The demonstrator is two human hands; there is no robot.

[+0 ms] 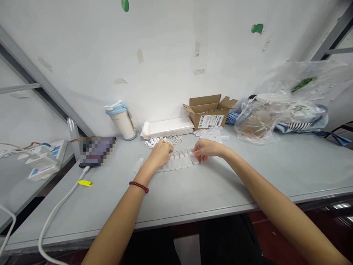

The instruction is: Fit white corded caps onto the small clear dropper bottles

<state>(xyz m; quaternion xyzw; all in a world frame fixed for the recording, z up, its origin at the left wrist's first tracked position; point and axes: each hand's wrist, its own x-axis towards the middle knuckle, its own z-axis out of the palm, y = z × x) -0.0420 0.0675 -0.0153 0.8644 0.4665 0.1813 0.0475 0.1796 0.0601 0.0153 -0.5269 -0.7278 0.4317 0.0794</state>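
Several small translucent plastic bottles (pixel 177 163) lie side by side in a row on the table, with thin loops at their top ends. My right hand (pixel 208 148) is at the right end of this row, thumb and fingers closed on the last bottle (pixel 194 159). Over the row's left part, my left hand (pixel 160 151) is closed, its fingertips bent down near the loops; what they hold, if anything, is hidden. Small white caps (pixel 151 142) are piled just behind it, beside a heap of pale string loops (pixel 175 139).
Loose clear plastic pieces (pixel 212 133) lie before an open cardboard box (pixel 209 112). White flat packs (pixel 168 127) and a tumbler (pixel 121 121) stand along the wall. A phone (pixel 97 151) with a white cable (pixel 60 206) is left; plastic bags (pixel 256 121) are right.
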